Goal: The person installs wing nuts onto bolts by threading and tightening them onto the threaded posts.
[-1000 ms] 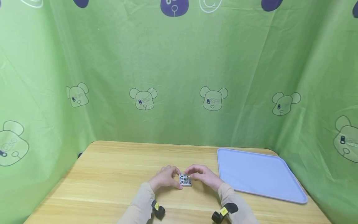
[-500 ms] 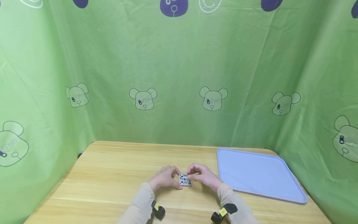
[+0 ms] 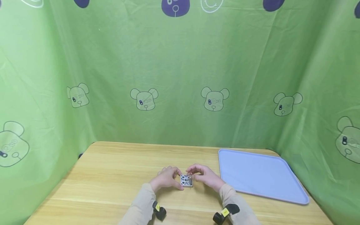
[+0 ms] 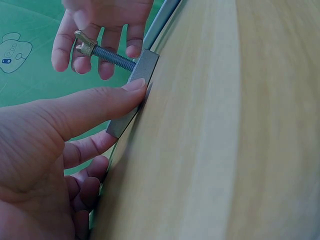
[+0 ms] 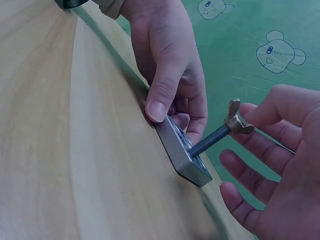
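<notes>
My left hand (image 3: 166, 179) grips a small square metal block (image 5: 175, 150) by its edges, thumb on the near side and fingers on the far side. The block lies flat on the table, its upper face showing round rings and recesses. Out of that face, near the right edge, stands a threaded bolt (image 5: 210, 141) with a brass-coloured wing nut (image 5: 232, 122) at its top end. Around the wing nut my right hand (image 3: 206, 177) has its thumb and fingers loosely spread, the thumb tip right beside one wing. Bare thread shows between nut and block.
A pale blue tray (image 3: 258, 175) lies on the right part of the wooden table (image 3: 112, 175). Green curtains (image 3: 180, 125) with bear drawings surround the table at the back and sides. Each wrist carries a small black camera (image 3: 161, 214).
My right thumb and fingers came together over the wing nut half a second ago and now stand apart, leaving it visible. My left hand and the block have stayed put.
</notes>
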Demonstrator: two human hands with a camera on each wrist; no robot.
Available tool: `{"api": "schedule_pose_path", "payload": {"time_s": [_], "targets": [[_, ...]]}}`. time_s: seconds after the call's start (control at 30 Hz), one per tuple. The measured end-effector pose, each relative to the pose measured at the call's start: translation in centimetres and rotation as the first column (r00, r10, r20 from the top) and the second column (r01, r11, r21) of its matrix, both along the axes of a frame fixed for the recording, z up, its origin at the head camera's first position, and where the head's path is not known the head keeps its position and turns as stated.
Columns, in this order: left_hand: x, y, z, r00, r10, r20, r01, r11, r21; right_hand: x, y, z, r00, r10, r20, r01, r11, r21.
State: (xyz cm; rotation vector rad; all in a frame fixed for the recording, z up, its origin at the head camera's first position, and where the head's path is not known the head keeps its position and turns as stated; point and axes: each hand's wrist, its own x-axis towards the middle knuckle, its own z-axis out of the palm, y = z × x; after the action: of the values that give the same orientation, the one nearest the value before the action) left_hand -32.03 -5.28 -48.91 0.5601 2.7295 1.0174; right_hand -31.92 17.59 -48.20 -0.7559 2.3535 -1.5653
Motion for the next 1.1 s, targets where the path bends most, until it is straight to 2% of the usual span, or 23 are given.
{"api": "schedule_pose_path", "payload": {"time_s": [0.2, 0.67, 1.1], "targets": [[0.02, 0.00, 0.01, 1.000, -0.001, -0.004, 0.001, 1.000, 0.002, -0.07, -0.09, -0.17, 0.999, 0.011, -0.049, -0.010, 1.000, 0.014], [0.01, -0.02, -0.10, 1.000, -0.006, 0.001, 0.006, 1.000, 0.002, 0.43, -0.44, 0.30, 0.998, -0.022, -0.053, 0.023, 1.000, 0.013], [0.07, -0.03, 0.04, 1.000, -0.009, 0.011, 0.009, 1.000, 0.004, 0.26, -0.62, -0.12, 0.997, -0.035, -0.064, 0.037, 0.999, 0.018]]}}
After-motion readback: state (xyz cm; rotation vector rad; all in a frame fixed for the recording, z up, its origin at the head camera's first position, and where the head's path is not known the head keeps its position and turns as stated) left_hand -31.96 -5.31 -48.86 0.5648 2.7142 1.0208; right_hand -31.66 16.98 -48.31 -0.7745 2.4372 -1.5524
